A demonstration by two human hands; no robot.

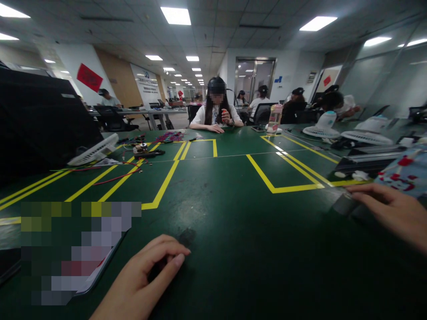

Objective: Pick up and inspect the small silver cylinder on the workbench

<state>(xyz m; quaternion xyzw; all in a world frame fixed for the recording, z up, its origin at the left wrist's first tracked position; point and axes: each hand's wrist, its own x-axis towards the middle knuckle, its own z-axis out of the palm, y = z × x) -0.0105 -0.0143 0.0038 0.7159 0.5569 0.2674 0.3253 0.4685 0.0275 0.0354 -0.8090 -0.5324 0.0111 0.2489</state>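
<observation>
My left hand (151,269) rests low over the green table (213,213), its fingers curled and the thumb tip close to the index finger. Nothing shows between them. A dark smudge or shadow lies just beyond the fingertips. At the right, my right hand (393,209) grips a small grey block (345,203), with fingers over its top and right side. The block is partly hidden by the hand and slightly blurred. Left of my left hand, a flat tablet-like thing (110,262) with a dark edge lies mostly under pixelation.
Yellow tape (167,184) marks outlines on the table. A white fan (95,150), wires and a small motor-like part (143,149) lie left. Across sits a person (216,109). At right are a bottle (274,118), more fans (323,126) and a patterned blue bag (405,171).
</observation>
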